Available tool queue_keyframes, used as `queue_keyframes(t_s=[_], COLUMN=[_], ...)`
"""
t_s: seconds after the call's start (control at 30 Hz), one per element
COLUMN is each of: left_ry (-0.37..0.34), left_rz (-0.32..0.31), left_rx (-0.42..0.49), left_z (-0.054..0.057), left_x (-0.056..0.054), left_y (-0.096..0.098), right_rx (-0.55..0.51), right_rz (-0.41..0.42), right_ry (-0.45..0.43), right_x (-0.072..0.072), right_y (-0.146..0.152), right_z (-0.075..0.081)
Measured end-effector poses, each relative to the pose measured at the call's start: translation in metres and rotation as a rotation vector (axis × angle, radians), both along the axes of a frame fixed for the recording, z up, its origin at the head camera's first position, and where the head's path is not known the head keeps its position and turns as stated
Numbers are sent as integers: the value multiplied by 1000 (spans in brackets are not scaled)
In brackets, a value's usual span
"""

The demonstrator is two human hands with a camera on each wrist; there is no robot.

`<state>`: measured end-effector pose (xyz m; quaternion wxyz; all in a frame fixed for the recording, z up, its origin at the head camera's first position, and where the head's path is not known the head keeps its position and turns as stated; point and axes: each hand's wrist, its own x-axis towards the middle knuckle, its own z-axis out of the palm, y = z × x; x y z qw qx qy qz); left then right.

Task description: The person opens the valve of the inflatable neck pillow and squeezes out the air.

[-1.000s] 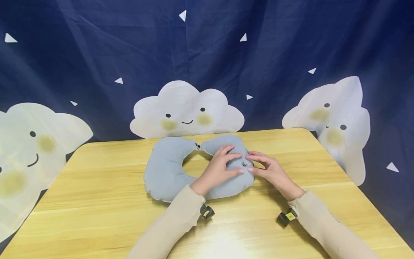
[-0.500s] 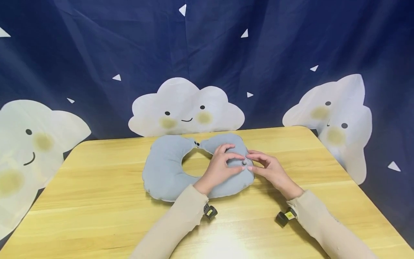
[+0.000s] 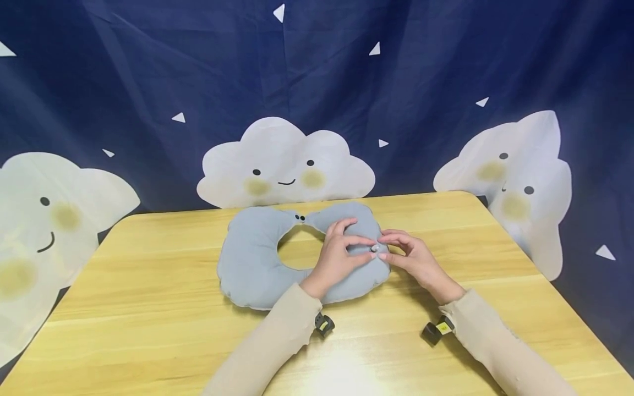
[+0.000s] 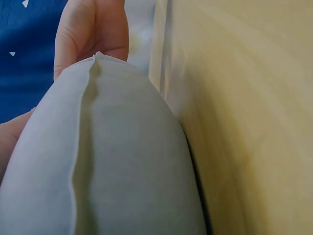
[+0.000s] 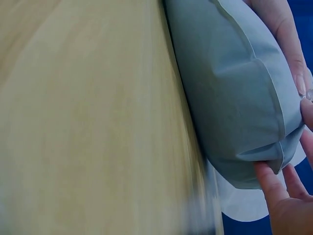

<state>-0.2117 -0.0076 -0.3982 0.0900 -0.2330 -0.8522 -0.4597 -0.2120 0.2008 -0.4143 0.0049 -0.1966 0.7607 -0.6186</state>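
A puffed-up grey U-shaped neck pillow [image 3: 250, 264] lies on the wooden table, its two ends meeting at the far side. On its right arm stands a small pale valve [image 3: 374, 248]. My left hand [image 3: 337, 253] lies over that arm, thumb and index finger pinching the fabric beside the valve. From the other side my right hand [image 3: 416, 264] grips the pillow's right edge, its thumb and index tips close to the valve. In the right wrist view, fingers of the right hand [image 5: 288, 210] reach beneath the seamed edge. The valve is mostly hidden there by fingertips.
The wooden table [image 3: 148, 308] runs back to a dark blue curtain [image 3: 317, 71] printed with smiling clouds. A snap fastener [image 3: 300, 218] sits where the pillow's ends meet. Black wrist cameras [image 3: 324, 325] hang below both sleeves.
Both hands stay around the valve, with the left fingertips slightly closer to the right ones. The valve looked dark earlier and now shows pale. The head view has shifted slightly.
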Motion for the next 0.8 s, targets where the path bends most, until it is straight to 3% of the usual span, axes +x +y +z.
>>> queue_keyframes(t_s=[0.43,0.7,0.8], left_ry=[-28,-33,-42], left_rz=[13,4,-3], left_rx=[10,40,55], left_z=[-2,-4,-6], left_x=[-1,-4,-5], left_y=[2,3,2], right_rx=[28,-16,1], right_rz=[-36,-52,-50], right_ry=[-15,101,93], right_x=[1,0,1], right_y=[-1,-4,-4], right_z=[2,4,5])
